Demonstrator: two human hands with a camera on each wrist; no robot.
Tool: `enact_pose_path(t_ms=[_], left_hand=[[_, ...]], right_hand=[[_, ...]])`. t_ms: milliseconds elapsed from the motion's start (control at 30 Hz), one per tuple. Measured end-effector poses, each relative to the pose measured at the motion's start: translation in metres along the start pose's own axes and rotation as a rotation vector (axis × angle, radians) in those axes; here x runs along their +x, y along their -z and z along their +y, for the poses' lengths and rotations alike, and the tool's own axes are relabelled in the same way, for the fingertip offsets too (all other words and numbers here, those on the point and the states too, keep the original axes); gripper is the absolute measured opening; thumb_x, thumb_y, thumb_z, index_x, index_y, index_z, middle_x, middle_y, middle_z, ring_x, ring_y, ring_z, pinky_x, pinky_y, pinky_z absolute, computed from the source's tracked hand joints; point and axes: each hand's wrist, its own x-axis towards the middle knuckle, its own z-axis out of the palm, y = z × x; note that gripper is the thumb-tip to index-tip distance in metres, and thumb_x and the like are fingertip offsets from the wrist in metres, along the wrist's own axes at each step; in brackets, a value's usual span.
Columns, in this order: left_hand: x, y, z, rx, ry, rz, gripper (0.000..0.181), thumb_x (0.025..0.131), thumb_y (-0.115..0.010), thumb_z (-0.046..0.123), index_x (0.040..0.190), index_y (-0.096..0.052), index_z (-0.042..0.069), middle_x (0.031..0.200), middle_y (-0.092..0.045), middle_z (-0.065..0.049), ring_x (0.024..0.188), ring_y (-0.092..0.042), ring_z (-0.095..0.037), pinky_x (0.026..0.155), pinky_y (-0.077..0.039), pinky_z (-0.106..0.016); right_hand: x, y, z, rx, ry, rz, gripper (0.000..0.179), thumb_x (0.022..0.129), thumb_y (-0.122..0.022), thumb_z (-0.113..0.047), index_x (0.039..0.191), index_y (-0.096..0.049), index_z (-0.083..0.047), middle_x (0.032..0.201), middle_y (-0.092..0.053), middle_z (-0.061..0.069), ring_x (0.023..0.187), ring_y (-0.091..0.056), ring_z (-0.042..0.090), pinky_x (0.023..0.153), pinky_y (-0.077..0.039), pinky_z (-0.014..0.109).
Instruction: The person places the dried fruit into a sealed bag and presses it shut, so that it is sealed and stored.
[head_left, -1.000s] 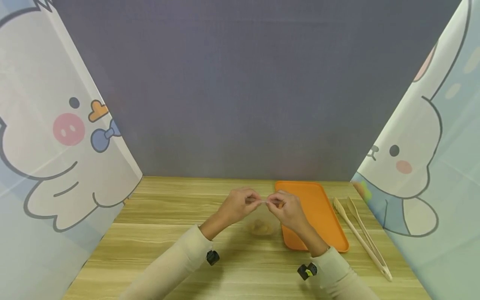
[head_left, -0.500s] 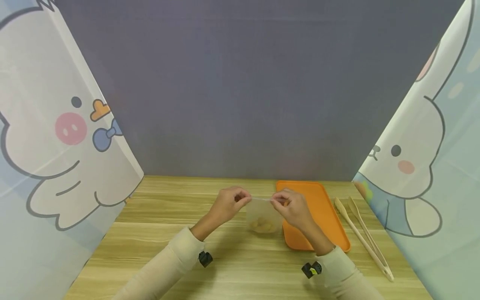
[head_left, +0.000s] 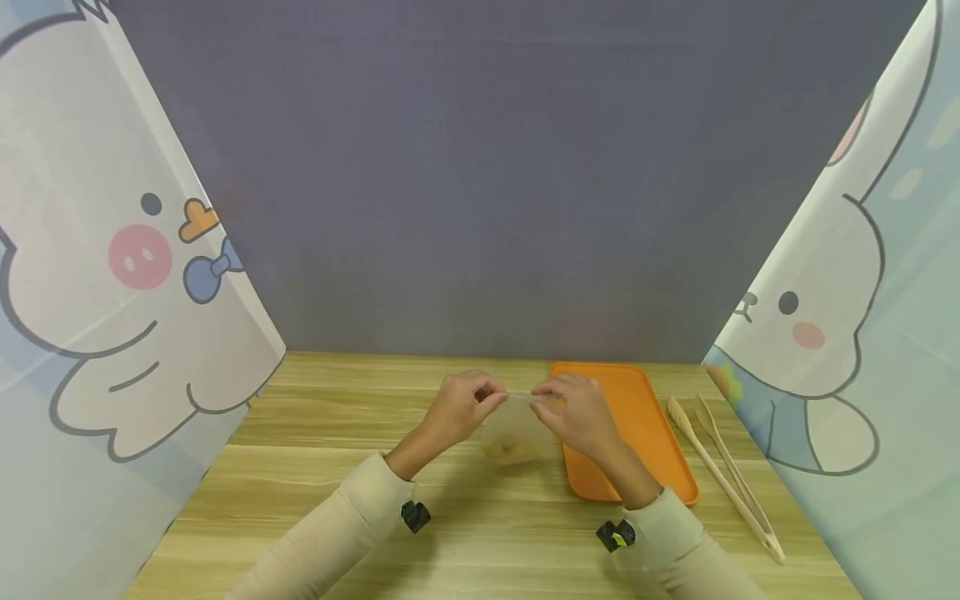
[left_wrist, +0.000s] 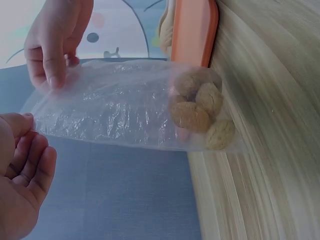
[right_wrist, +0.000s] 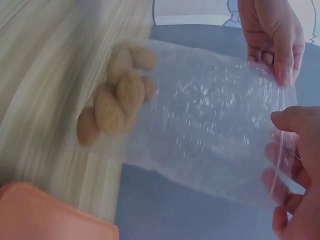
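A clear zip-top bag [head_left: 517,421] hangs between the two hands over the table, its sealing strip uppermost. Several brown, rough-skinned walnuts [left_wrist: 192,116] are gathered at its bottom. My left hand [head_left: 457,410] pinches the bag's top edge near one corner between thumb and fingertips. Along the same edge, my right hand [head_left: 581,417] grips with the thumb on one face and fingers behind, which show through the plastic in the right wrist view. A short stretch of the strip shows between the hands. In both wrist views the bag's sides look flat and wrinkled.
An orange tray [head_left: 637,417] lies right of the bag, partly behind the right hand and forearm. Farther right rest light wooden tongs [head_left: 723,475]. A grey panel [head_left: 480,183] rises behind the wood-grain table [head_left: 337,417], with cartoon-print sheets [head_left: 810,275] at both sides.
The hands, close together a second ago, have spread along the bag's top edge. Since half a second ago the right hand has shifted slightly left, and the bag's bottom has swung left.
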Motion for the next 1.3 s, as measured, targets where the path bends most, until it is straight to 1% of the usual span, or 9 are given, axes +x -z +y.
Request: enact_pose_path(t_ms=[67, 167, 267, 367, 500, 767, 1033, 1300], left_hand=[[0.0, -0.001, 0.001, 0.002, -0.009, 0.011, 0.006, 0.092, -0.075, 0.011, 0.088, -0.076, 0.009, 0.08, -0.072, -0.003, 0.065, -0.063, -0.008, 0.061, -0.051, -0.016], [0.001, -0.003, 0.002, 0.004, -0.024, 0.019, 0.006, 0.093, -0.074, 0.012, 0.088, -0.076, 0.008, 0.081, -0.072, -0.003, 0.065, -0.063, -0.008, 0.061, -0.051, -0.016], [0.002, -0.005, 0.003, 0.002, -0.028, 0.013, 0.007, 0.093, -0.074, 0.013, 0.089, -0.077, 0.008, 0.082, -0.073, -0.003, 0.066, -0.063, -0.008, 0.061, -0.051, -0.015], [0.002, -0.006, 0.003, -0.005, -0.034, 0.011, 0.008, 0.093, -0.074, 0.014, 0.089, -0.077, 0.008, 0.083, -0.073, -0.004, 0.067, -0.065, -0.009, 0.062, -0.052, -0.014], [0.002, -0.006, 0.003, -0.01, -0.045, 0.018, 0.008, 0.093, -0.074, 0.014, 0.089, -0.077, 0.008, 0.083, -0.073, -0.004, 0.067, -0.065, -0.009, 0.062, -0.052, -0.015], [0.002, -0.006, 0.003, -0.026, -0.056, 0.012, 0.007, 0.093, -0.074, 0.014, 0.089, -0.077, 0.008, 0.084, -0.074, -0.004, 0.069, -0.066, -0.01, 0.064, -0.053, -0.016], [0.001, -0.007, 0.001, -0.021, -0.084, 0.026, 0.007, 0.091, -0.075, 0.014, 0.088, -0.077, 0.009, 0.081, -0.072, -0.003, 0.068, -0.066, -0.01, 0.063, -0.053, -0.016], [0.0, -0.007, 0.0, -0.03, -0.08, 0.035, 0.006, 0.091, -0.076, 0.012, 0.087, -0.076, 0.008, 0.082, -0.073, -0.004, 0.068, -0.066, -0.01, 0.063, -0.053, -0.016]], right_hand=[[0.002, -0.001, -0.004, -0.067, 0.016, 0.012, 0.016, 0.081, -0.086, -0.026, 0.095, -0.079, -0.019, 0.097, -0.077, 0.0, 0.091, -0.068, 0.024, 0.078, -0.044, 0.051], [0.005, -0.003, -0.009, -0.125, 0.071, 0.04, 0.016, 0.08, -0.086, -0.029, 0.093, -0.08, -0.023, 0.094, -0.077, -0.004, 0.087, -0.066, 0.022, 0.074, -0.036, 0.04], [0.01, -0.004, -0.014, -0.116, 0.128, 0.062, 0.014, 0.081, -0.086, -0.029, 0.091, -0.08, -0.023, 0.091, -0.077, -0.006, 0.081, -0.063, 0.019, 0.071, -0.028, 0.033], [0.013, -0.005, -0.018, -0.08, 0.145, 0.059, 0.009, 0.083, -0.084, -0.027, 0.088, -0.079, -0.022, 0.088, -0.077, -0.007, 0.078, -0.061, 0.016, 0.07, -0.024, 0.03], [0.014, -0.007, -0.02, -0.054, 0.135, 0.053, 0.006, 0.084, -0.084, -0.023, 0.084, -0.078, -0.02, 0.083, -0.076, -0.007, 0.076, -0.059, 0.015, 0.07, -0.023, 0.029], [0.013, -0.007, -0.019, -0.048, 0.147, 0.067, 0.007, 0.083, -0.084, -0.022, 0.081, -0.078, -0.019, 0.079, -0.074, -0.008, 0.074, -0.057, 0.014, 0.069, -0.022, 0.029], [0.01, -0.004, -0.017, -0.052, 0.136, 0.045, 0.009, 0.084, -0.085, -0.025, 0.08, -0.078, -0.021, 0.078, -0.073, -0.009, 0.075, -0.056, 0.014, 0.069, -0.023, 0.03], [0.007, 0.0, -0.013, -0.036, 0.123, 0.029, 0.009, 0.083, -0.085, -0.023, 0.081, -0.077, -0.02, 0.078, -0.072, -0.009, 0.076, -0.056, 0.013, 0.07, -0.024, 0.03]])
